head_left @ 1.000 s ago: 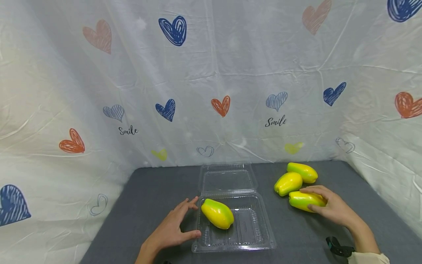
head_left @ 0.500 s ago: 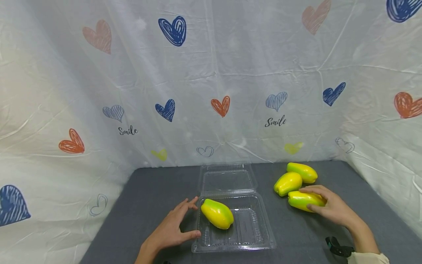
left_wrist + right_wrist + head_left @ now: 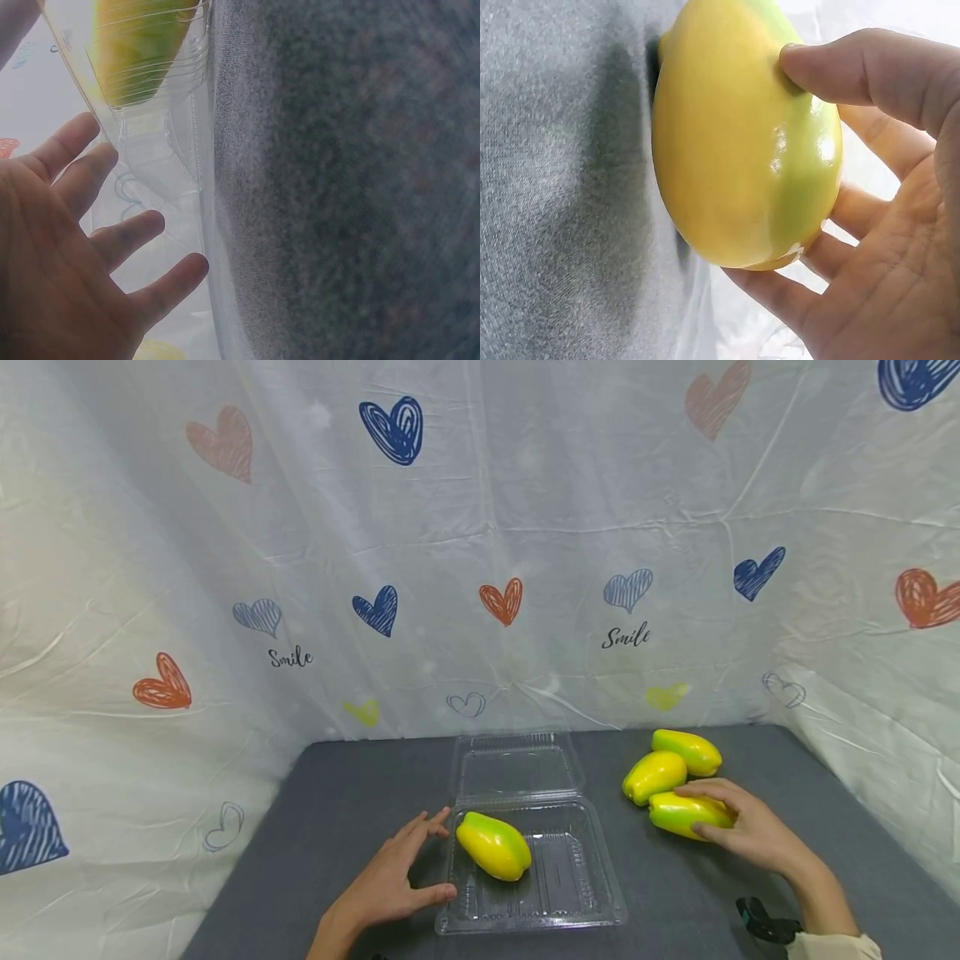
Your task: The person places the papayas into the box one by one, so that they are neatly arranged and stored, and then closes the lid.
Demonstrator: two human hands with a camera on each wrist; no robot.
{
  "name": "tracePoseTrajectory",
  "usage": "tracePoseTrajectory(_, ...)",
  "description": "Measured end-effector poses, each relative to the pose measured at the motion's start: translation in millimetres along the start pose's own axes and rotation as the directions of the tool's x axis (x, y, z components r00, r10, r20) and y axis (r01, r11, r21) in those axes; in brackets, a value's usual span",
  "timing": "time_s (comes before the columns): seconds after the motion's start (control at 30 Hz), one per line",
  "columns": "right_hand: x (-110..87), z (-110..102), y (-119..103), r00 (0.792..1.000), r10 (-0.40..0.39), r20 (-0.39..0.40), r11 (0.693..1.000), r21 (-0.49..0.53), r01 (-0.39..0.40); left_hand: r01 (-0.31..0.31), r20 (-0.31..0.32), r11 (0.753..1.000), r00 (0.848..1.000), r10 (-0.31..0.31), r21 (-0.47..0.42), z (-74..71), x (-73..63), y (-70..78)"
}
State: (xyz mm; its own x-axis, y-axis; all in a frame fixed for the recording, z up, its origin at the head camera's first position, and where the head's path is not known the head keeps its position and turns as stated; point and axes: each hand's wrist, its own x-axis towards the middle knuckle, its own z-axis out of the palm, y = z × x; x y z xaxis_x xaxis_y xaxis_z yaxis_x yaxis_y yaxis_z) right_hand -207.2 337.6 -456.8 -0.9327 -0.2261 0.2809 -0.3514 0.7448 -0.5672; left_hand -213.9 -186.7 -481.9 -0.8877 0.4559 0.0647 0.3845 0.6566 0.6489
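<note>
My right hand (image 3: 750, 827) grips a yellow-green papaya (image 3: 686, 816), thumb on the near side and fingers over the far side. In the right wrist view the thumb presses the papaya (image 3: 742, 142), which is close over the grey cloth. My left hand (image 3: 393, 872), fingers spread and straight, is at the left rim of a clear plastic clamshell box (image 3: 577, 910). In the left wrist view its fingertips (image 3: 105, 154) are right by the box wall. One papaya (image 3: 495, 847) lies in the box's base, tilted toward the left side.
Two more papayas, one nearer (image 3: 655, 778) and one farther (image 3: 688, 752), lie behind the right hand. The box's lid (image 3: 517, 768) lies open toward the back. A white curtain (image 3: 450, 527) with printed hearts stands behind the grey table (image 3: 360, 785).
My right hand has shifted slightly left with the papaya it grips, nearer to the papaya behind. The left hand and the box have stayed put.
</note>
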Motion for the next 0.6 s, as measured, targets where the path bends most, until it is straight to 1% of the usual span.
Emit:
tracePoseTrajectory(0.1, 0.6, 0.1, -3.0, 1.000, 0.010, 0.003, 1.000, -0.001, -0.010, -0.009, -0.004, 1.000, 1.000, 0.009, 0.000, -0.4, -0.7, 0.4)
tracePoseTrajectory(0.23, 1.3, 0.0, -5.9, 1.000, 0.005, 0.002, 1.000, 0.004, -0.005, -0.016, -0.002, 1.000, 1.000, 0.016, 0.002, -0.7, -1.3, 0.1)
tracePoseTrajectory(0.4, 1.3, -0.2, -8.9, 0.999, -0.040, -0.026, 0.999, 0.011, 0.040, -0.018, -0.004, 1.000, 1.000, 0.018, 0.005, -0.6, -1.3, -0.1)
tracePoseTrajectory(0.6, 2.7, -1.4, -16.4, 0.996, -0.071, -0.056, 0.997, 0.014, 0.072, -0.015, -0.005, 1.000, 1.000, 0.015, 0.009, -0.3, -0.5, 0.2)
